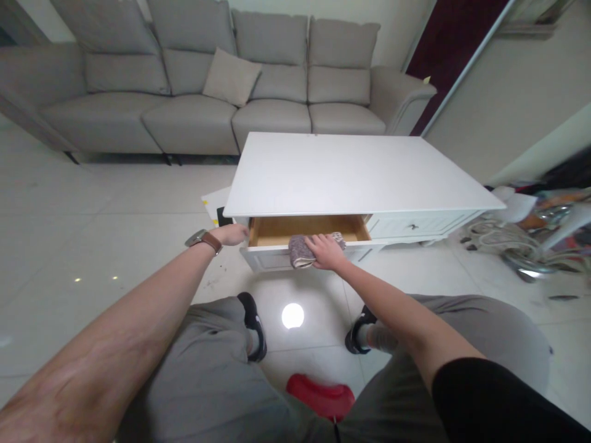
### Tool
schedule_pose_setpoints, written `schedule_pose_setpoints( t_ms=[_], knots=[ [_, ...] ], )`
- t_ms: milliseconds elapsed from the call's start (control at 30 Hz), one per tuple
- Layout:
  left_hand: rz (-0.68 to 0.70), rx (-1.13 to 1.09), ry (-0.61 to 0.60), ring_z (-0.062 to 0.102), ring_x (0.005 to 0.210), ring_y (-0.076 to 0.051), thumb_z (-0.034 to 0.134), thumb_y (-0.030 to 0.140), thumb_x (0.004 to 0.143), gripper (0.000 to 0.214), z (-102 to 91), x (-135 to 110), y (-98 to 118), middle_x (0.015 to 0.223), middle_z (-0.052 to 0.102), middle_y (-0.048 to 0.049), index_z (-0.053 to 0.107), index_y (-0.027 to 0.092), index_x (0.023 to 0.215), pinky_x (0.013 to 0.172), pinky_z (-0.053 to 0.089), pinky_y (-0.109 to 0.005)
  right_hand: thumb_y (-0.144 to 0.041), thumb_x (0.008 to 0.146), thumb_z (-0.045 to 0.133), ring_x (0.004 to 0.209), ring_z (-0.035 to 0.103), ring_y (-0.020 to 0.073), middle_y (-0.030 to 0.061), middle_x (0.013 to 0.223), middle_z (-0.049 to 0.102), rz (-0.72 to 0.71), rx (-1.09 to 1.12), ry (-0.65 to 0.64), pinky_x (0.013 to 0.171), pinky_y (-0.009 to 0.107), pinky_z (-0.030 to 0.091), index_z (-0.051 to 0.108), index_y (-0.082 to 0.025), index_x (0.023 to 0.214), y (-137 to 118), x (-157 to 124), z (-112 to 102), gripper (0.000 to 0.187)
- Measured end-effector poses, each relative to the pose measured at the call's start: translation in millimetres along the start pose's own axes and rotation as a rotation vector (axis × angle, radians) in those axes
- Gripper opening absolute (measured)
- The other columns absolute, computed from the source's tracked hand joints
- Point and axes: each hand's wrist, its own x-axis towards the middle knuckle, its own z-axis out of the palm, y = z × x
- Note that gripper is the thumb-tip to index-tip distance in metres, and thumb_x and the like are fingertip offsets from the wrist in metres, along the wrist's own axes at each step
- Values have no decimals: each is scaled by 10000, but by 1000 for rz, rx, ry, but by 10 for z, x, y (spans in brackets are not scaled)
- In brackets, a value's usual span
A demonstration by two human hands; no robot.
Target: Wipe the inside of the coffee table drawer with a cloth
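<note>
A white coffee table [351, 172] stands in front of me with its left drawer [272, 257] pulled out, showing a bare wooden inside. My right hand [325, 251] lies on a grey patterned cloth [300, 252] draped over the drawer's front edge, fingers pressed onto it. My left hand [233, 234], with a watch on the wrist, rests against the drawer's left corner; its fingers are mostly hidden.
A grey sectional sofa [207, 80] with a loose cushion lines the far wall. Cables and clutter [530, 240] lie on the floor at the right. A second, shut drawer [415, 226] sits to the right. A red object [321, 394] lies between my feet.
</note>
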Motion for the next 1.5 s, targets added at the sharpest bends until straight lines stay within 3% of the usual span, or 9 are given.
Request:
schedule_pose_setpoints(
  t_ms=[167,300,567,767,967,1300,1500],
  knots=[
    [-102,-89,-203,740,926,-238,522,181,721,641,-6,-27,54,1339,668,-156,619,162,1354,704,572,-281,-404,785,639,1085,455,358,203,1221,578,191,-70,1,930,459,289,466,-104,1455,857,-774,180,754],
    [-109,-136,-305,745,915,-234,585,268,717,592,53,38,2,1222,719,-165,632,158,1297,708,565,-266,-393,757,644,1093,438,360,187,1199,586,356,-91,50,962,466,246,539,-140,1373,1144,-1104,282,674],
    [-72,-130,-360,742,856,-223,726,454,694,472,140,199,-58,1012,770,-132,715,155,1060,750,568,-257,-422,720,668,1102,409,363,194,1208,573,514,-98,168,1023,500,209,575,-129,1301,1003,-1065,412,657],
    [-84,-139,-337,747,882,-236,662,446,819,517,141,192,-42,1022,771,-161,678,105,1207,737,562,-251,-417,744,647,1094,404,362,188,1178,570,505,-91,163,1021,503,216,570,-128,1307,994,-1072,394,637],
    [-113,-132,-302,754,878,-249,711,477,814,663,129,159,-4,1041,772,-175,625,101,1354,743,570,-260,-397,726,652,1096,406,356,185,1173,566,510,-96,160,1034,500,215,569,-122,1306,984,-1064,399,648],
    [-115,-120,-299,754,886,-246,715,520,787,692,101,133,35,1094,765,-160,635,140,1360,765,574,-263,-382,695,658,1101,412,362,188,1182,574,515,-86,167,1037,503,221,567,-128,1311,985,-1058,400,672],
    [-95,-163,-281,750,928,-241,646,452,837,582,112,99,18,1122,754,-163,647,118,1314,754,573,-253,-383,703,645,1105,409,367,186,1174,572,525,-86,153,1011,500,235,567,-136,1304,983,-1059,400,655]
  ],
)
